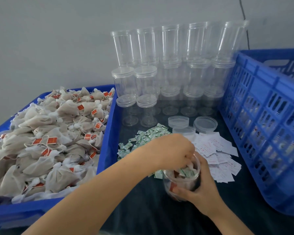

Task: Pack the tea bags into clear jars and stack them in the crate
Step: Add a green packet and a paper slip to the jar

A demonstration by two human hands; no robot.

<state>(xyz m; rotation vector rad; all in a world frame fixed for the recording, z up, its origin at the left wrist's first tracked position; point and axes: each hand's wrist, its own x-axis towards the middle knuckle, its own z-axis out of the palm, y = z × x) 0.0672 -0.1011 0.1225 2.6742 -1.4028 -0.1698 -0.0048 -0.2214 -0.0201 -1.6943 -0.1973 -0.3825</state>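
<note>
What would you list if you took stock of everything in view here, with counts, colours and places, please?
tea bags: a large heap, beige with red tags, in the blue tray at left
blue tray: one, left of the table
empty jars: many, clear, stacked against the wall; exact count hard to tell
loose lids: about three, clear, in front of the stack
small sachets: a pile, green and white, mid-table
paper slips: a pile, white with red print, right of the sachets
crate: one, blue, at right, tilted
jar being filled: one, clear, holds bags and a sachet
left hand: fingers reaching into the jar mouth
right hand: grips the jar's side
</note>
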